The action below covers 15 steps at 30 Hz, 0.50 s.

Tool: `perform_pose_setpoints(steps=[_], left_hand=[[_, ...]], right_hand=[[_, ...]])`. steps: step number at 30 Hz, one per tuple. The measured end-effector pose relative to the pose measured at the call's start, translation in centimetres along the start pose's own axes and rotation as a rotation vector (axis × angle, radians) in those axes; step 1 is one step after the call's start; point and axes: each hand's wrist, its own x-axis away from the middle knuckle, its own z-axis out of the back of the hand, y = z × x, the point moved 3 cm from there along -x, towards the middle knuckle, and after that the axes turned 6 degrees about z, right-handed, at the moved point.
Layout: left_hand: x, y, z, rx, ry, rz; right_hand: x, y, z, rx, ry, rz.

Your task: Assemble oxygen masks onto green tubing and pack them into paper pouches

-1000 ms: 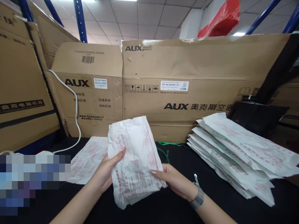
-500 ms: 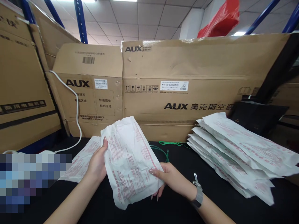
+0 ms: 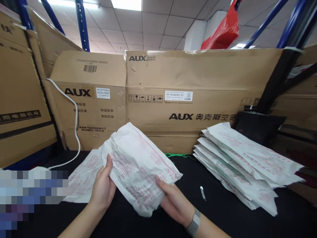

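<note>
A crumpled white paper bag with red print is held above the black table between both hands. My left hand grips its left edge, thumb on top. My right hand, with a watch on the wrist, clasps its lower right corner from beneath. A second flat bag of the same kind lies on the table just left of it, partly behind my left hand.
A pile of several similar bags lies at the right. Large AUX cardboard boxes wall off the back. A white cable hangs at the left, a green cord and a small metal clip lie on the table.
The bag has tilted, its top swinging left and its long side turning more level. My right hand slid under the bag's lower corner. The camera tipped a little upward.
</note>
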Motion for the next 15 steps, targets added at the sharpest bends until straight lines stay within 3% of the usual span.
perform_pose_setpoints(steps=[3,7,10,15], left_hand=[[0.1,-0.3,-0.3,-0.017,-0.135,0.052],[0.4,-0.9,-0.9,-0.059,-0.324,0.15],[0.5,-1.2,-1.0,-0.097,-0.339,0.167],[0.5,-1.0,-0.9,-0.174,-0.312,0.16]], right_hand=[[-0.4,-2.7,0.8,0.048,0.131,0.152],[0.9,-9.9,2.0,0.168,0.317,0.474],[3.5,-16.2,4.0,0.23,0.548,0.651],[7.8,-25.4,9.7,0.305,0.96,0.855]])
